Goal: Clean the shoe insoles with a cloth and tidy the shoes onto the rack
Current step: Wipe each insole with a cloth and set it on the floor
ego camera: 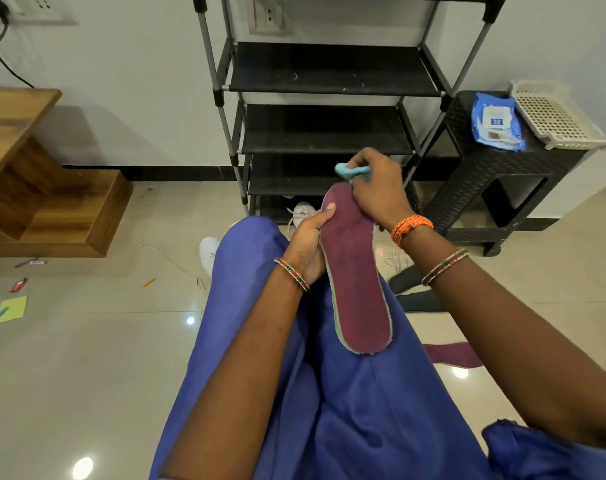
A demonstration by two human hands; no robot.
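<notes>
A maroon insole (357,282) with a pale green edge lies lengthwise over my blue-clad lap. My left hand (310,245) grips its left edge near the toe end. My right hand (376,187) presses a light blue cloth (350,170) against the insole's toe tip. A second maroon insole (454,355) lies on the floor to my right, partly hidden by my right arm. White shoes (303,213) (208,252) stand on the floor in front of the black shoe rack (324,88), whose visible shelves hold nothing. Another white shoe (397,259) shows under my right wrist.
A black plastic stool (492,174) at the right of the rack carries a blue wipes pack (497,123) and a white basket (554,116). Wooden steps (45,202) stand at the left. Small items and a yellow paper (14,308) litter the tiled floor at left.
</notes>
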